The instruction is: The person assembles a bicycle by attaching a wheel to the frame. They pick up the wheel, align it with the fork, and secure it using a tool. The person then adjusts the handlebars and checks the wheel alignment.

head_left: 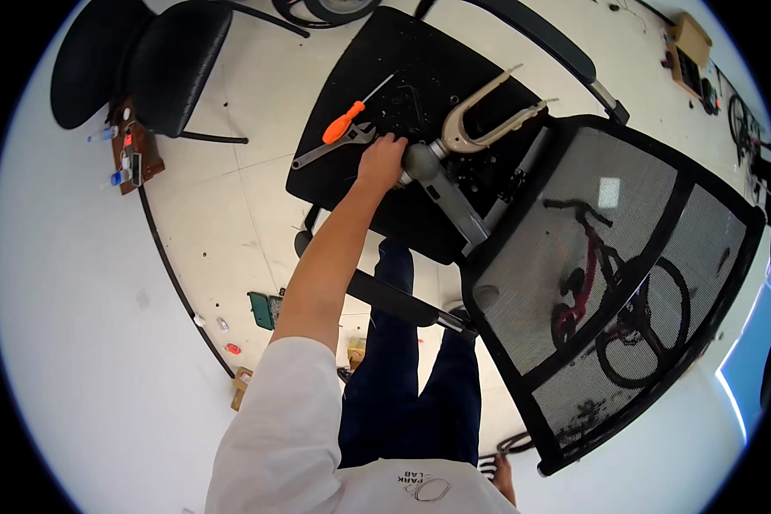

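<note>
Dull-grey metal frame [447, 201], cream fork [456, 137] at its head, lies on the black seat [385, 43]; left arm [332, 248] outstretched, left hand [384, 158] curled against it, right hand [503, 475] down low. I can't tell either's grip.

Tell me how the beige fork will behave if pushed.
The beige fork is probably stiff, given its thick prongs. Its forked shape should resist rolling. It appears joined to the grey frame, so that may shift too.

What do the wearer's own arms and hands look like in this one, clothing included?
A loose white short sleeve covers the left upper arm; the left forearm and left hand are bare, no glove visible. The right hand shows only partly, also ungloved.
</note>
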Demonstrator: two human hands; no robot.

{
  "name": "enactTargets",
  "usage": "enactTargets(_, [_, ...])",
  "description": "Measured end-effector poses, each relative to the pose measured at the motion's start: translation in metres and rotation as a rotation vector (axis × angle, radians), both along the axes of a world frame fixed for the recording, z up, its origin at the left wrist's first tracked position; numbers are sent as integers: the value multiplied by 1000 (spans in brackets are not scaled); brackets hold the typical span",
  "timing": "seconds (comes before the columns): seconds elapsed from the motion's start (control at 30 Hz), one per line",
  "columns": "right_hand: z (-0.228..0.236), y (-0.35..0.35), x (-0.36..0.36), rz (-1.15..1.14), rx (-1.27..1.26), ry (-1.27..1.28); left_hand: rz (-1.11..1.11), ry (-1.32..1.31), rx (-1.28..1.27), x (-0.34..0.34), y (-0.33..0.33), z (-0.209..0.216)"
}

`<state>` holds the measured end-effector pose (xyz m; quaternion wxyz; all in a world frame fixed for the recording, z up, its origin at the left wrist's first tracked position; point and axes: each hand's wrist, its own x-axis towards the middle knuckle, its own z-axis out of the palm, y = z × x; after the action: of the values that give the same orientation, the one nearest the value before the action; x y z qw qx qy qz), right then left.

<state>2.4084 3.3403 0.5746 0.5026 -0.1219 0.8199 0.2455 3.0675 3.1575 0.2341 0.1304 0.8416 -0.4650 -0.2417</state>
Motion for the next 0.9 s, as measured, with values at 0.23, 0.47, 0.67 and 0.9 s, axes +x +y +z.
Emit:
enactTargets(0.23, [5,-79,87,26,-354,-104,205,189,-33,17,10,13])
enactTargets(0.47, [8,-72,109,31,-279,-48,149,176,-105,38,-14,14])
enactTargets(0.67, [8,-58,108,31,-219,-71,75,155,-37,38,-23,1])
enactTargets(0.9, [1,-59,107,5,-273,-116,238,271,-165,36,-4,23])
